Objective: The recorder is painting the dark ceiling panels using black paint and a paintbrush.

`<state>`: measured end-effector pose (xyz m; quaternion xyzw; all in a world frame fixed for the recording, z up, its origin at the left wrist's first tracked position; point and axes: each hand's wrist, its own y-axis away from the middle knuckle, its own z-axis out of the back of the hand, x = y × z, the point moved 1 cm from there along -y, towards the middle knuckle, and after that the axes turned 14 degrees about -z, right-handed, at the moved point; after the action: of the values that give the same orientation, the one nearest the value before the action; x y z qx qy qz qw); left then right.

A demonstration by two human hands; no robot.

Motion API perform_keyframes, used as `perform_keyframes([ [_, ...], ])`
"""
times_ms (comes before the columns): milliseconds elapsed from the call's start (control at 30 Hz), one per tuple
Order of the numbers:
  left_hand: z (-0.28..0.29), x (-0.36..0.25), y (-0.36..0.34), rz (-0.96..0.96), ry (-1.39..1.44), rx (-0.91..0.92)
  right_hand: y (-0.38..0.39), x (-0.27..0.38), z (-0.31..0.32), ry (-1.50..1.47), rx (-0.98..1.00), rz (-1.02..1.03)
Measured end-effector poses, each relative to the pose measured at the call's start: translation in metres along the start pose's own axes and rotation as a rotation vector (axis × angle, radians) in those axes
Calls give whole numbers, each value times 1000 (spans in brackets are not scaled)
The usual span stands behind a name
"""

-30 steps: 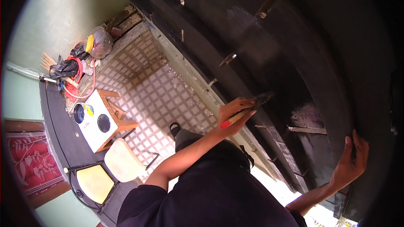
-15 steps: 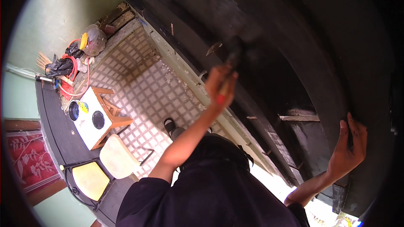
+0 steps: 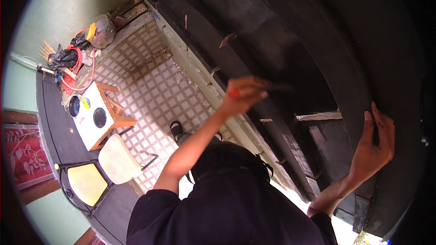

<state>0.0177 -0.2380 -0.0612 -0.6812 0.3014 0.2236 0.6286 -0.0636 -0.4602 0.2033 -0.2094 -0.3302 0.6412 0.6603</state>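
Note:
My left hand (image 3: 245, 94) is closed round a paintbrush (image 3: 280, 86) with dark bristles, a red part showing between the fingers. Its tip is dim and blurred against the black-painted wooden panelling (image 3: 297, 70), so I cannot tell whether it touches. My right hand (image 3: 378, 138) rests with stretched fingers on a wide black curved board (image 3: 347, 77), with dark smudges on its fingers. Pale bare wood shows on a crosspiece (image 3: 319, 116) between the hands.
Behind on the left, a wooden stool (image 3: 94, 129) with a white top bears an open paint can (image 3: 75, 106) and a round black lid (image 3: 100, 117). Two chairs (image 3: 119, 159) stand beside it. A red hose (image 3: 78, 61) and bags lie by the far wall, beyond the tiled floor (image 3: 156, 95).
My left hand has moved down and turned, so the brush now points right instead of up. My right hand stays on the board. The whole view has shifted slightly.

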Motion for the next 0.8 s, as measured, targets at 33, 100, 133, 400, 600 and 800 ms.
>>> perform_keyframes([
  [33, 13, 5, -12, 194, 77, -36, 0, -3, -1, -1, -2, 0],
  [100, 28, 8, -35, 214, 71, 14, 0, -8, -2, -8, -23, 43],
  [133, 33, 8, -41, 237, 69, 65, 0, -6, 0, -5, -26, 41],
  [400, 78, 21, -54, 1, -155, -447, 0, 2, -5, -46, -37, 22],
  [600, -3, 7, -40, -179, -405, -649, 1, 6, -2, -1, -52, 3],
  [800, -85, -73, 15, -276, -11, -182, 4, 5, -2, 4, -62, 6],
])
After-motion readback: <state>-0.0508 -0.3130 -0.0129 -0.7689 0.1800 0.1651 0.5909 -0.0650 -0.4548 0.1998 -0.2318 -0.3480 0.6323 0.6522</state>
